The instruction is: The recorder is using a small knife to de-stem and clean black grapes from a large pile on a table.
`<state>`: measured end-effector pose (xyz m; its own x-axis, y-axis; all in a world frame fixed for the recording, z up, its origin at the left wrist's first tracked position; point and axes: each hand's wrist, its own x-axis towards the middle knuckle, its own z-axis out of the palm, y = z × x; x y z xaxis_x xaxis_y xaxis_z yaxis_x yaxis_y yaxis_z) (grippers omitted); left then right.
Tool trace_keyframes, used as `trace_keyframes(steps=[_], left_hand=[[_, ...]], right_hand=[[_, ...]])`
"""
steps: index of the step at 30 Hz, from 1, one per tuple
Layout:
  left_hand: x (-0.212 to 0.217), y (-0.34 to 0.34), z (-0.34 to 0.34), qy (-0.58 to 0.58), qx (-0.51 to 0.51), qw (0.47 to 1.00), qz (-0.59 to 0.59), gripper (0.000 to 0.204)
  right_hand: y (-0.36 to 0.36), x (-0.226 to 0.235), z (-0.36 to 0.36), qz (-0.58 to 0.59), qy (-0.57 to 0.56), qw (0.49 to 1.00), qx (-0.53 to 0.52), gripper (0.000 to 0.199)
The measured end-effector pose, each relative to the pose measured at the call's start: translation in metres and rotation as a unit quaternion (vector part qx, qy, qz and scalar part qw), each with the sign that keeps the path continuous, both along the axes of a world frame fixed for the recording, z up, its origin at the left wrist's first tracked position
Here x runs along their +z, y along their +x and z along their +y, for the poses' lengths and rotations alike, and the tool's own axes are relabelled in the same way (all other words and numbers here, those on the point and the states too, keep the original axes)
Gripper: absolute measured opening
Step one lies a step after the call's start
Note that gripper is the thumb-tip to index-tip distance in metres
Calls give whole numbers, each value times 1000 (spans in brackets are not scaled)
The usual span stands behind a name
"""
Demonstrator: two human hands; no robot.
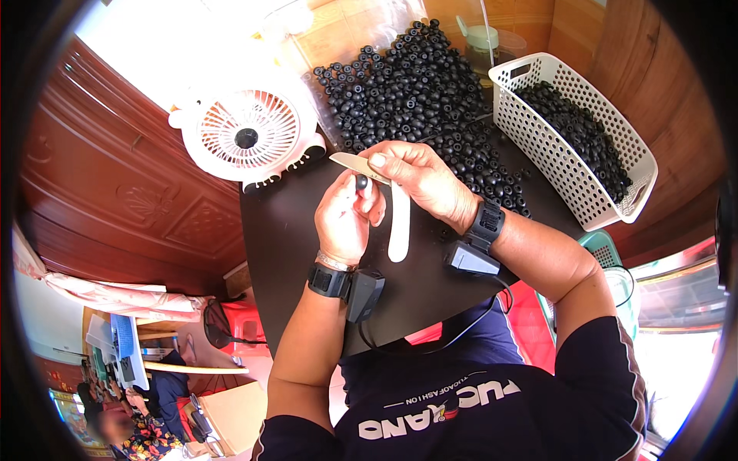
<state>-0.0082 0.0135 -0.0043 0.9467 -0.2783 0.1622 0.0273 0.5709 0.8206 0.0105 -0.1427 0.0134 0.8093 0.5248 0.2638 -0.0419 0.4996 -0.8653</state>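
From afar I see a white fan (246, 138) at the far-left corner of the dark table (288, 253), bare room inside the left edge, the left hand (343, 219) pinching a black bead (361, 182) over the middle, the right hand (423, 178) gripping a knife (399, 230), and a basket (540, 159) along the right edge.

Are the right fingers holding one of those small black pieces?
No, the left fingers hold a small black piece, while the right fingers grip a pale, knife-like tool.
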Motion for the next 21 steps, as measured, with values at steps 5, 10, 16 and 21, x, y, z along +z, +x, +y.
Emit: trace_keyframes(steps=[5, 10, 16, 21], left_hand=[[1, -1, -1, 1, 7, 1000, 8, 27], [0, -1, 0, -2, 6, 1000, 7, 26], [1, -3, -2, -19, 1, 1000, 16, 26], [2, -4, -3, -42, -19, 998, 34, 26]], right_hand=[[1, -3, 2, -13, -4, 1000, -3, 35], [-1, 1, 3, -12, -7, 1000, -8, 34], [-2, 0, 2, 0, -11, 1000, -6, 34], [-3, 1, 1, 17, -1, 1000, 1, 28]])
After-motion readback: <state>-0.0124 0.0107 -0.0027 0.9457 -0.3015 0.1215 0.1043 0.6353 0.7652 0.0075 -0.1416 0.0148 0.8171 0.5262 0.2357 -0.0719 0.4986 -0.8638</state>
